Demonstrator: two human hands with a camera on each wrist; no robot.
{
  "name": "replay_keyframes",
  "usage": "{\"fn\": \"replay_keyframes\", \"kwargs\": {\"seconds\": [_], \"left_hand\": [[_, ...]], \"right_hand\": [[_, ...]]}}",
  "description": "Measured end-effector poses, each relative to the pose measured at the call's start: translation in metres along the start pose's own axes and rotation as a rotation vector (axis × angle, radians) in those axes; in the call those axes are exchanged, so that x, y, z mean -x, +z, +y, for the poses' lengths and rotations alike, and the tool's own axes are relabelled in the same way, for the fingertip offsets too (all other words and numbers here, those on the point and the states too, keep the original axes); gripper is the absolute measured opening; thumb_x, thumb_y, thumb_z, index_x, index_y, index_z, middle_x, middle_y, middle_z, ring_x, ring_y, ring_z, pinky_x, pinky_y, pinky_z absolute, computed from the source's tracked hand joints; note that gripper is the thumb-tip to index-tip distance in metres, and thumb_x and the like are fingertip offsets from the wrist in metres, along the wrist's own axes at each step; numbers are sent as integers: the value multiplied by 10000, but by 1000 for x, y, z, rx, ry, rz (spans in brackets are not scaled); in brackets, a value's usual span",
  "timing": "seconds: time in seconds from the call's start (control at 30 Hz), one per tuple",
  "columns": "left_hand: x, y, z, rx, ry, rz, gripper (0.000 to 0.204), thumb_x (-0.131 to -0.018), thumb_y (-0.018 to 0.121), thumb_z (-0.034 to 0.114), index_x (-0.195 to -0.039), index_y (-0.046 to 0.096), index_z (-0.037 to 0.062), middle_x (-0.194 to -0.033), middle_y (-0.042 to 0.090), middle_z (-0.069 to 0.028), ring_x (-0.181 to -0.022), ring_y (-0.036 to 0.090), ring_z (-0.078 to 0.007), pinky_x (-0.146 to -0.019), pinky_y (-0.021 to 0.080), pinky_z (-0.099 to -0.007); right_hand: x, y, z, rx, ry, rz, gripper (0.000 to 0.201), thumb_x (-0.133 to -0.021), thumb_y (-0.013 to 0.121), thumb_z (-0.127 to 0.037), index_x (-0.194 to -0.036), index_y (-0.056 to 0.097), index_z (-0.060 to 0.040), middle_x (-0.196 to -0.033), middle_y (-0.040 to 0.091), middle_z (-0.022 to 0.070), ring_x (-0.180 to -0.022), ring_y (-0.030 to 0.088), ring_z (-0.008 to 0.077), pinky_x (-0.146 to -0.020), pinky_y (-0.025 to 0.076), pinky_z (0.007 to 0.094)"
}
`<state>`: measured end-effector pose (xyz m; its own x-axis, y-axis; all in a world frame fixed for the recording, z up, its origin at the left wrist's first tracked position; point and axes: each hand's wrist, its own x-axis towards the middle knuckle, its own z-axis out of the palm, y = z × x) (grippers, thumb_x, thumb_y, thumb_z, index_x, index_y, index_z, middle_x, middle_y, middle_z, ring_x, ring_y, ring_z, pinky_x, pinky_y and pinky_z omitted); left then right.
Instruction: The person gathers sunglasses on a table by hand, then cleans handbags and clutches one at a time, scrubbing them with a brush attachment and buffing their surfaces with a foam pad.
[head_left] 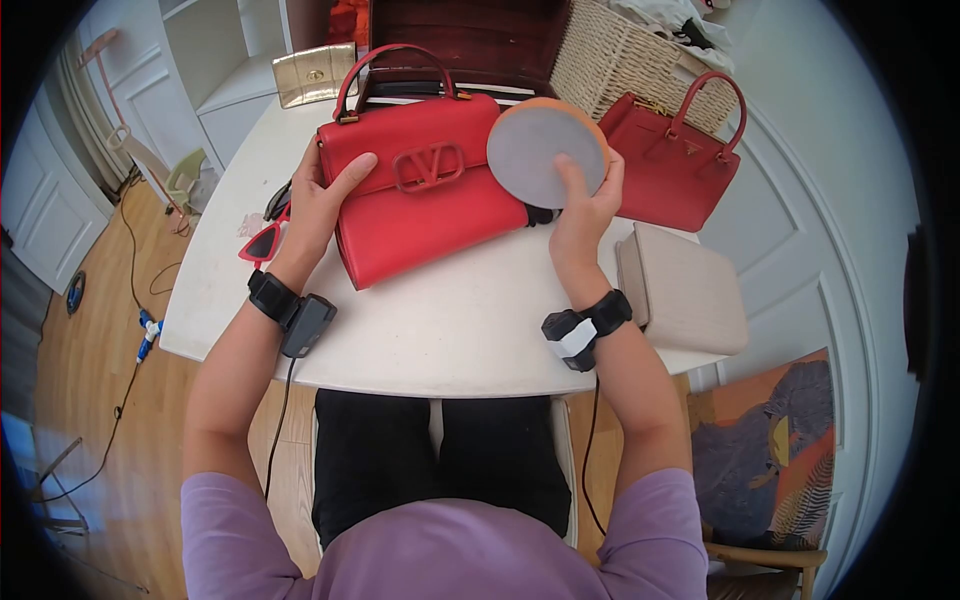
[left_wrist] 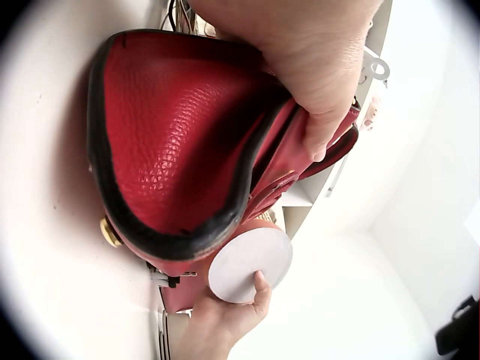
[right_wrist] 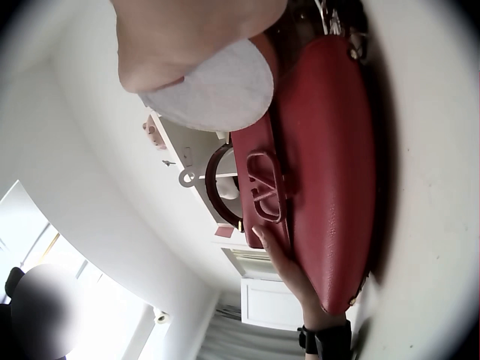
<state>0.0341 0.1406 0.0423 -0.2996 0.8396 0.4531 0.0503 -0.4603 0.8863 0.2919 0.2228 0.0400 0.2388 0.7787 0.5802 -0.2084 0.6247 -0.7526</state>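
Note:
A red handbag [head_left: 430, 215] with a V buckle and a top handle sits tilted on the white table. My left hand [head_left: 318, 205] grips its left side, thumb over the front flap and fingers behind; the left wrist view shows the bag's side panel [left_wrist: 172, 135] with dark edging close up. My right hand [head_left: 585, 215] pinches a round flat pad [head_left: 530, 155], pale grey on its face and orange at the rim, with the thumb on the grey face. The pad overlaps the bag's right upper edge in the head view. Behind the pad, my right fingers are mostly hidden.
A darker red handbag [head_left: 680, 165] and a cream box-like case [head_left: 690, 285] stand on the right. Further back are a woven basket [head_left: 620, 60], a dark red open case [head_left: 470, 40] and a gold wallet [head_left: 315, 75]. Red sunglasses [head_left: 262, 243] lie left of the bag.

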Motion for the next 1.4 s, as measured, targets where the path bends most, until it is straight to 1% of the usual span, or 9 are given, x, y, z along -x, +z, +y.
{"fn": "replay_keyframes", "kwargs": {"seconds": [0.17, 0.37, 0.47, 0.63, 0.77, 0.83, 1.07, 1.27, 1.4], "left_hand": [[2, 2, 0, -14, 13, 1, 523, -881, 740, 226, -1300, 510, 13, -1167, 637, -126, -1006, 654, -170, -847, 565, -309], [1, 1, 2, -5, -9, 5, 530, -874, 745, 231, -1296, 511, 11, -1171, 634, -130, -1009, 653, -172, -851, 563, -308], [0, 0, 0, -15, -1, 4, 529, -875, 745, 234, -1294, 512, 10, -1177, 632, -128, -1020, 650, -173, -855, 561, -308], [-1, -1, 1, -11, -29, 22, 543, -877, 745, 246, -1304, 509, 9, -1188, 628, -125, -1032, 645, -175, -863, 557, -310], [-4, -2, -6, 33, -62, 48, 561, -877, 746, 260, -1320, 505, 14, -1188, 627, -124, -1027, 647, -178, -865, 556, -309], [-5, -3, -6, 38, -65, 54, 567, -877, 747, 263, -1324, 503, 14, -1187, 628, -124, -1026, 647, -180, -866, 556, -309], [-4, -4, -8, 44, -82, 41, 585, -869, 757, 263, -1330, 498, 15, -1206, 619, -123, -1044, 642, -180, -870, 555, -312], [-3, -2, -4, 33, -73, 47, 550, -881, 743, 261, -1317, 509, 22, -1197, 628, -109, -1041, 640, -163, -879, 544, -297], [-4, -4, -7, 31, -82, 42, 517, -896, 725, 251, -1309, 514, 22, -1197, 631, -99, -1050, 634, -148, -893, 533, -288]], "right_hand": [[10, 6, -4, 221, -234, -271, 377, -863, 733, -162, -1127, 506, -18, -1053, 581, 74, -988, 548, 143, -890, 455, 295], [-1, 0, -2, 133, -211, -7, 368, -844, 734, -135, -1110, 505, -22, -1067, 558, 81, -992, 539, 140, -895, 451, 307], [6, -3, -13, 151, -315, -222, 375, -818, 714, -81, -1117, 498, -15, -1062, 553, 85, -983, 541, 147, -883, 452, 300], [-3, 0, -7, 351, -548, -287, 246, -661, 667, 80, -871, 630, -43, -910, 607, 58, -837, 598, 200, -755, 478, 291], [-2, -2, -12, 187, -352, -215, 266, -650, 638, 103, -873, 641, -43, -887, 620, 74, -800, 613, 219, -724, 485, 290], [2, 2, -19, 194, -550, -521, 265, -634, 614, 128, -835, 652, -41, -839, 638, 68, -784, 623, 220, -715, 492, 288], [-7, -7, -5, 410, -437, -254, 288, -607, 605, 135, -815, 664, -56, -821, 661, 58, -817, 628, 236, -751, 489, 301], [0, 4, -9, 318, -646, -495, 278, -578, 654, 109, -784, 654, -77, -827, 659, 57, -844, 621, 245, -772, 483, 323], [-6, -6, 4, 399, -522, -326, 295, -572, 676, 89, -807, 664, -89, -833, 659, 58, -853, 621, 253, -789, 477, 325]]}}
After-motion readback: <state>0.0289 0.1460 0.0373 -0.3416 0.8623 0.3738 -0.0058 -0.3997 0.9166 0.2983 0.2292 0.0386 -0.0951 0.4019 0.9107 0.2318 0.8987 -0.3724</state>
